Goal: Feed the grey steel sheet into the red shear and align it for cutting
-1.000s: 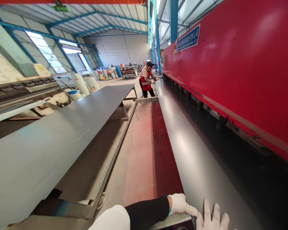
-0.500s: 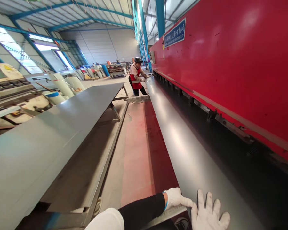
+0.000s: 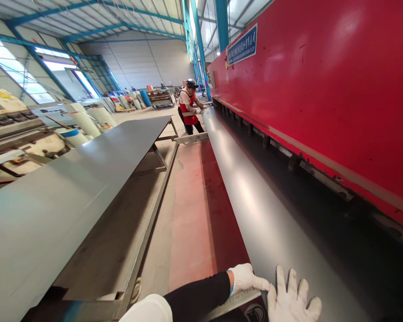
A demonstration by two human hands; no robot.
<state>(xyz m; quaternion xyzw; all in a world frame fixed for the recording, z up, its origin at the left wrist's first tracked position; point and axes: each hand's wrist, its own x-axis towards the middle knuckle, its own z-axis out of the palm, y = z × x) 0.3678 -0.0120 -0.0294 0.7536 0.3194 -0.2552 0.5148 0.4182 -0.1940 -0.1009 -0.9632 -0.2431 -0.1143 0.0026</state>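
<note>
A long grey metal sheet (image 3: 255,205) lies along the front of a red machine, its near part under my hands. My left hand (image 3: 245,277), in a white glove, grips the sheet's left edge; one digit stretches over the top, and the other fingers are mostly hidden. Beside it my right hand (image 3: 293,297), gloved too, presses flat on the sheet with its fingers spread. The two hands nearly touch. Under my left wrist, a support arm with ruler marks (image 3: 237,300) meets the sheet's edge.
The red machine (image 3: 315,89) rises along the right. Another metal sheet (image 3: 87,179) rests on a frame to the left. At the far end a person in a red apron (image 3: 190,109) has hands at the sheet's edge. Rolled material (image 3: 83,120) stands at back left.
My view has shifted very slightly. Both my hands keep their places on the sheet, and the person at the far end leans in much the same posture.
</note>
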